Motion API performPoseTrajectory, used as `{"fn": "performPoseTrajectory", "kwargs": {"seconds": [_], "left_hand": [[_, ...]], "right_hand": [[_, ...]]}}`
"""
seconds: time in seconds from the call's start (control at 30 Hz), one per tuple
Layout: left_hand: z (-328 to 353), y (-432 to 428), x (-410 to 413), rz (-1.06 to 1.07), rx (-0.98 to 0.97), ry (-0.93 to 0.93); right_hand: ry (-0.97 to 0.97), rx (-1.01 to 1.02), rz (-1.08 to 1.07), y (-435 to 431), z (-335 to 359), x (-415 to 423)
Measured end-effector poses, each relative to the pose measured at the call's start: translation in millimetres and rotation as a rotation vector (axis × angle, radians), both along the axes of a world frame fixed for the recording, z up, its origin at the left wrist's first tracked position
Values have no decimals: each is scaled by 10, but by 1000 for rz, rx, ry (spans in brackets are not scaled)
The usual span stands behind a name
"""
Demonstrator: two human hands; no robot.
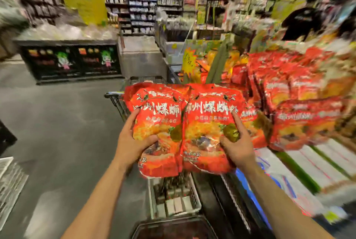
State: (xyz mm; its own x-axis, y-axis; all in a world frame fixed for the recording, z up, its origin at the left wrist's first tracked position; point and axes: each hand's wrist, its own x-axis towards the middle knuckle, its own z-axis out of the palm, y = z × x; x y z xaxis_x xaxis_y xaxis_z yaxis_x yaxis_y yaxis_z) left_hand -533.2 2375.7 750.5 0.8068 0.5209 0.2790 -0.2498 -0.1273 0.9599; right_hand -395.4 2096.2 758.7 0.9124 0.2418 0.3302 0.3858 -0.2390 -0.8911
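- Underfoot, the grey floor (57, 123) fills the left half of the view, in a shop aisle; much of the picture is blurred.
- Stocked shelves (142, 7) run across the back, their goods too blurred to tell.
- A heap of red packets (298, 94) is piled at the right, reaching from mid-height out to the right edge, with a yellow sign (189, 59) standing just behind its near end.
- A black stand (73, 61) with cartoon pictures on its front sits on the floor at the left, well apart from the hands.
- Two people (302, 15) stand far off at the upper right, beyond the heap.
- A shopping cart (115, 98) stands straight ahead, just beside the heap. Its dark rim shows to the left of the held packets, and a white basket (194, 196) shows below them.
- The left packet (159, 115) and the right packet (210, 123), both red with white lettering, are held upright side by side above the cart, their inner edges touching, printed fronts toward the camera.
- The left hand (131, 142) grips the left packet at its lower outer edge. Its thumb is pressed across the front and its fingers (134, 115) are curled round the side, clamped on the bag.
- The right hand (238, 146) grips the right packet likewise. Its thumb lies on the front beside a dark round mark, and its fingers (236, 119) are clamped along the outer edge, one pointing up.
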Motion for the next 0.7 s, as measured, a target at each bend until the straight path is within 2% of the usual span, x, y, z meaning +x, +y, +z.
{"fn": "performPoseTrajectory", "kwargs": {"seconds": [0.23, 0.7], "left_hand": [[562, -860, 371, -117, -53, -62], [404, -3313, 1645, -130, -210, 0]], "right_hand": [[-58, 73, -84, -1049, 635, 129], [7, 30, -190, -3661, 742, 1023]]}}
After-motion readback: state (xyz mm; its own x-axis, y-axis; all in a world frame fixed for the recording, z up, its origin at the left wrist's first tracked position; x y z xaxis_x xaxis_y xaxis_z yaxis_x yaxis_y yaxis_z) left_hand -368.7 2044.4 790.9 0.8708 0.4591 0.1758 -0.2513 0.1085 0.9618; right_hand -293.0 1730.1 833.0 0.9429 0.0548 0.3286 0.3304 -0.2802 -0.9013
